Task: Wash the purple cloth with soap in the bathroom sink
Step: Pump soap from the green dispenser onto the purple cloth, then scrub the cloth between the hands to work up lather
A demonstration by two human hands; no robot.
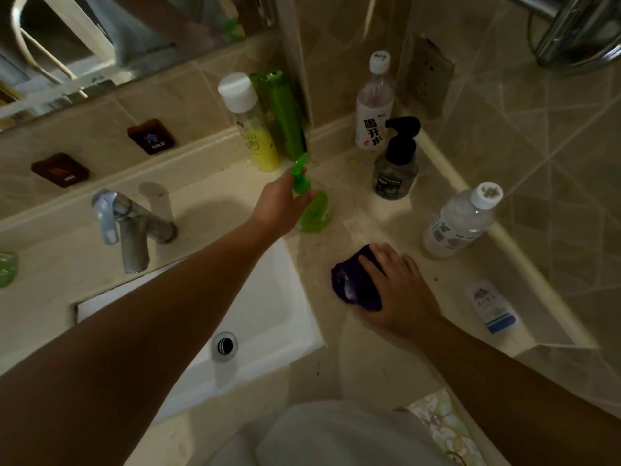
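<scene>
While the right hand bunches the soft, limp purple cloth in curled fingers on the desk, the left hand wraps the likely slippery green soap bottle at its pump neck.

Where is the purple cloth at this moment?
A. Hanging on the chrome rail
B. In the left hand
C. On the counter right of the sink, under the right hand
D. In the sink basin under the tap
C: the purple cloth lies bunched on the counter with the right hand on it.
</scene>
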